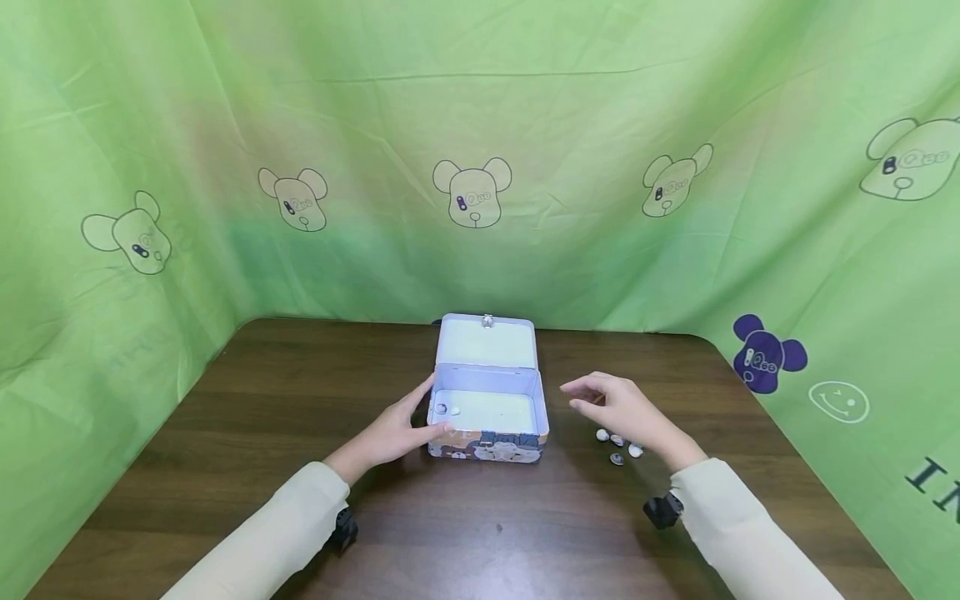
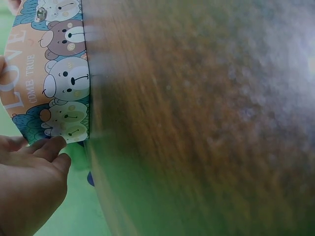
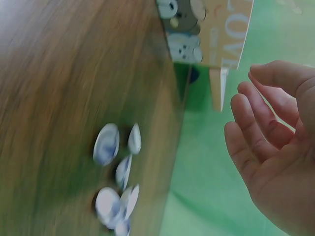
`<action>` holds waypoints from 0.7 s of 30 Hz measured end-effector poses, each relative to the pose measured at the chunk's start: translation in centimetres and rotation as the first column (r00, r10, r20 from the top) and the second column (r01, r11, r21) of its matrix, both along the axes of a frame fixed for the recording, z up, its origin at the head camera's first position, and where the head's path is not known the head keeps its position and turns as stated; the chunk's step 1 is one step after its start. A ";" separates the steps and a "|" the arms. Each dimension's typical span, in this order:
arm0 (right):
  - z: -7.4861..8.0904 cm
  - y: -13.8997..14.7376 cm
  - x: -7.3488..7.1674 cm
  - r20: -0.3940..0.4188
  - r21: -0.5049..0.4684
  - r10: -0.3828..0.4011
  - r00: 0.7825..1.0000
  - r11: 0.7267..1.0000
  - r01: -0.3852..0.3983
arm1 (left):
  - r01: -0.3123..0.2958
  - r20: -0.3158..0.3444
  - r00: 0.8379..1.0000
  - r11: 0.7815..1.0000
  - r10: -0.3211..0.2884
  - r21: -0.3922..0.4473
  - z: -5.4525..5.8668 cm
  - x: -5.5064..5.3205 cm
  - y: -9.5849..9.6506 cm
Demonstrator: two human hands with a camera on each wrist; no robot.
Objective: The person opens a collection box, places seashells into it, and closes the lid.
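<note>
Right now, your left hand (image 1: 393,429) grips the left end of the rectangular tin box with a white inside and printed bear faces (image 1: 487,450), thumb over the front rim and fingers along the side wall. That hold probably serves to steady the box on the dark brown wood-grain table (image 1: 420,533). The box sits in front of you near the table's far edge, its white hinged lid with a metal clasp (image 1: 486,343) tipped back, which leaves the mouth facing up and reachable from your side.

Your right hand (image 1: 618,408) grasps nothing: its fingers are loosely bent, thumb apart from them, hanging above the table between the box and the small oval white shells with bluish-grey markings (image 1: 617,439). These lie loosely grouped to the right of the box, some touching in the right wrist view, likely set there to be within easy reach of that hand. Inside the box, two small pale pieces (image 1: 441,408) rest close together at the left end, near your left thumb; they look like similar shells.
</note>
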State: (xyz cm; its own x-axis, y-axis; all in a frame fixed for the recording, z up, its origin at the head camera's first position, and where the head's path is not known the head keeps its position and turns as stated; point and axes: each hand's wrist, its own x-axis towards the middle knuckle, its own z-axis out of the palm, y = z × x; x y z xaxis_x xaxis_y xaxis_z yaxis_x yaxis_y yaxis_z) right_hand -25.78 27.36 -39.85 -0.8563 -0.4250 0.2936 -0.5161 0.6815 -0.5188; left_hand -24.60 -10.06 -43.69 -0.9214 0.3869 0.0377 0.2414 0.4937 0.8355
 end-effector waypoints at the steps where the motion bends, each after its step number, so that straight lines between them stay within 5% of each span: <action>1: -0.1 0.3 0.0 0.001 0.002 -0.012 1.000 1.000 0.012 | -0.001 -0.001 1.000 1.000 0.001 0.000 0.0 0.0 0.0; 21: -2.4 6.1 0.3 0.066 0.092 -0.134 0.989 0.988 0.127 | -0.002 0.001 1.000 1.000 0.002 -0.005 -0.1 0.0 0.0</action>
